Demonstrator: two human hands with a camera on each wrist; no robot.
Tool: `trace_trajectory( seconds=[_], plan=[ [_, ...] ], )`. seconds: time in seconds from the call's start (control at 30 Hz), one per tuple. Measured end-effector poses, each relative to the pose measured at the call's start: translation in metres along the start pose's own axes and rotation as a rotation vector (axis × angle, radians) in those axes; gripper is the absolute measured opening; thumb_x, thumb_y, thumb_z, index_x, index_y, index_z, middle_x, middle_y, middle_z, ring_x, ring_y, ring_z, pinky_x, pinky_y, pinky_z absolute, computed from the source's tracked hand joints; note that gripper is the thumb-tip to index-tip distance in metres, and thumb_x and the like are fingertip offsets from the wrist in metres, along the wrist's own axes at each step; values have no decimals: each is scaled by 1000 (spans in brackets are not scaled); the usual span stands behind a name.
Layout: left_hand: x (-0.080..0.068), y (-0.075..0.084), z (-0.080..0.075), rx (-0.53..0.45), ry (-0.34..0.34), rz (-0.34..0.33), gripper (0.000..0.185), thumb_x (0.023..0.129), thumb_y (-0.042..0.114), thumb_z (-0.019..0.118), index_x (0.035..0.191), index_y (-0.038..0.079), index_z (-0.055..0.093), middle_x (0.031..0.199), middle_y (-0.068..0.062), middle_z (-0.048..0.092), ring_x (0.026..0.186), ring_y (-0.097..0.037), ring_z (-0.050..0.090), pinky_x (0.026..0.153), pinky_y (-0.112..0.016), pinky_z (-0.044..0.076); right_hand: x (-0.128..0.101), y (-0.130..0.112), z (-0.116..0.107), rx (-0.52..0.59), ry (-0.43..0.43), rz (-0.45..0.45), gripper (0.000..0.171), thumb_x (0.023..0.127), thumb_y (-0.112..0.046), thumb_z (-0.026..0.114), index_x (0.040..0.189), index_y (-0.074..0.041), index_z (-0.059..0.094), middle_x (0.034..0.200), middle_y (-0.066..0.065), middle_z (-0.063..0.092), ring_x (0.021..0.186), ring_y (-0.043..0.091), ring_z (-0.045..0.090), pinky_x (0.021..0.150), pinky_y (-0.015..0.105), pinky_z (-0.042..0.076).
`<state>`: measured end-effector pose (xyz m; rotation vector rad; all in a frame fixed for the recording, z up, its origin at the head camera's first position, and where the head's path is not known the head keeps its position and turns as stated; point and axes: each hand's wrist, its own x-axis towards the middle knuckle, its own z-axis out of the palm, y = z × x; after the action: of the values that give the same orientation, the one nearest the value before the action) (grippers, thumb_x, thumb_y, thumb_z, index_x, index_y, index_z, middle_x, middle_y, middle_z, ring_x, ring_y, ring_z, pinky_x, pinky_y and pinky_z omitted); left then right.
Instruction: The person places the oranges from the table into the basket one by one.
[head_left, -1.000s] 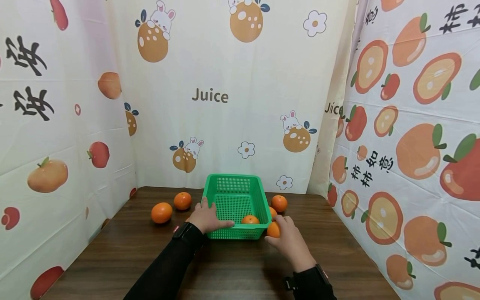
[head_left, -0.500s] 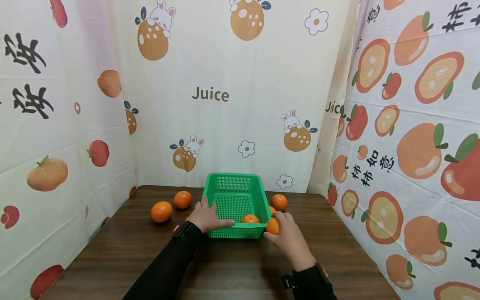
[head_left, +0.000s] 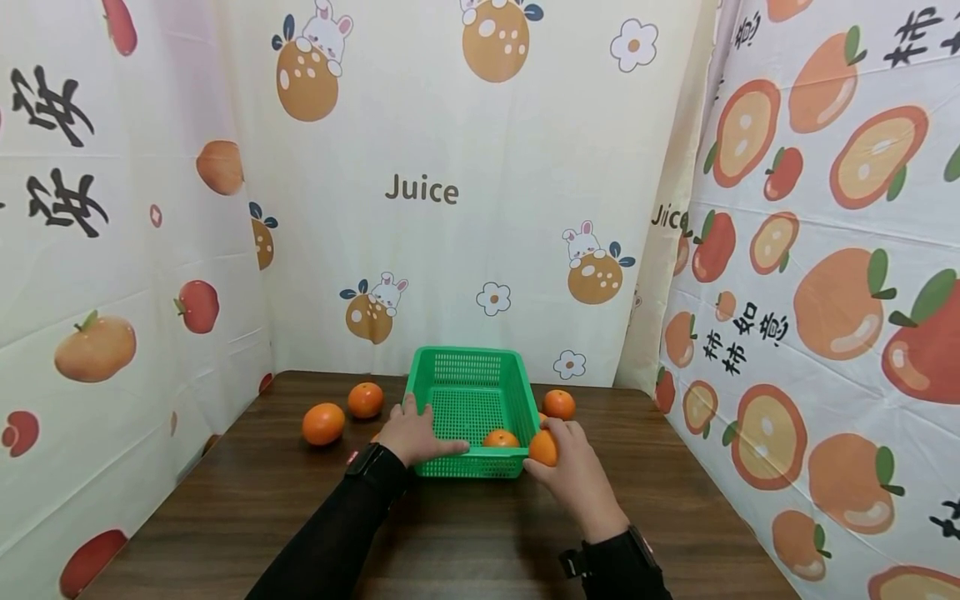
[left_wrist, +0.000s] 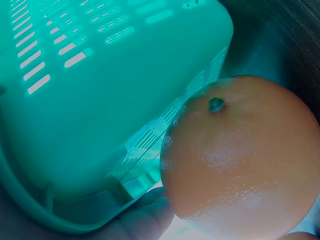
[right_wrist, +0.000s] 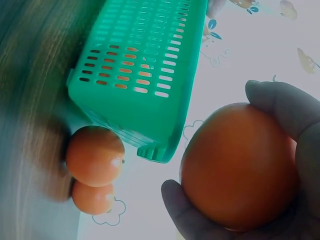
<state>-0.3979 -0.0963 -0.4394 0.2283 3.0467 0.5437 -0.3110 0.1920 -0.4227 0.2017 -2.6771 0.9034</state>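
A green slotted basket (head_left: 467, 385) stands on the brown table, with one orange (head_left: 500, 438) inside near its front wall. My left hand (head_left: 414, 434) grips the basket's near left corner, thumb lying along the front rim. The left wrist view shows the basket wall (left_wrist: 100, 100) and an orange (left_wrist: 240, 155) close beside it. My right hand (head_left: 567, 467) holds another orange (head_left: 543, 447) against the basket's near right corner. In the right wrist view, fingers wrap that orange (right_wrist: 240, 165) beside the basket (right_wrist: 140, 65).
Two oranges (head_left: 323, 423) (head_left: 365, 400) lie on the table left of the basket. Another orange (head_left: 558, 404) lies to its right; the right wrist view shows two there (right_wrist: 95, 155) (right_wrist: 92, 197). Fruit-printed cloth walls close in the back and both sides.
My right hand has carried its orange a little up and left, from beside the basket's front corner to its right rim. The left hand and basket have stayed put.
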Motion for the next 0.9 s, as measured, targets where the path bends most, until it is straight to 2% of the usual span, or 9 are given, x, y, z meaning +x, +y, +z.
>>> trace_trajectory(
  seconds=[0.23, 0.73, 0.9],
  plan=[
    [-4, 3, -3, -1, -4, 5, 123, 81, 92, 60, 165, 5, 39, 175, -32, 13, 157, -58, 23, 115, -72, 41, 0, 0, 3, 18, 25, -12, 59, 88, -26, 89, 140, -16, 62, 133, 12, 57, 96, 25, 59, 82, 40, 54],
    [-4, 2, -6, 3, -10, 8, 126, 78, 97, 56, 165, 8, 40, 175, -32, 11, 157, -58, 23, 114, -72, 41, 0, -3, 4, 20, 33, -24, 62, 88, -26, 89, 142, -15, 62, 132, 11, 58, 96, 25, 59, 83, 41, 54],
    [-6, 4, -8, -4, -9, 12, 121, 81, 92, 59, 164, 6, 41, 175, -33, 12, 156, -60, 23, 113, -74, 41, 2, -4, 5, 29, 25, -15, 60, 88, -28, 89, 141, -17, 61, 134, 10, 57, 98, 25, 59, 85, 41, 55]
  ],
)
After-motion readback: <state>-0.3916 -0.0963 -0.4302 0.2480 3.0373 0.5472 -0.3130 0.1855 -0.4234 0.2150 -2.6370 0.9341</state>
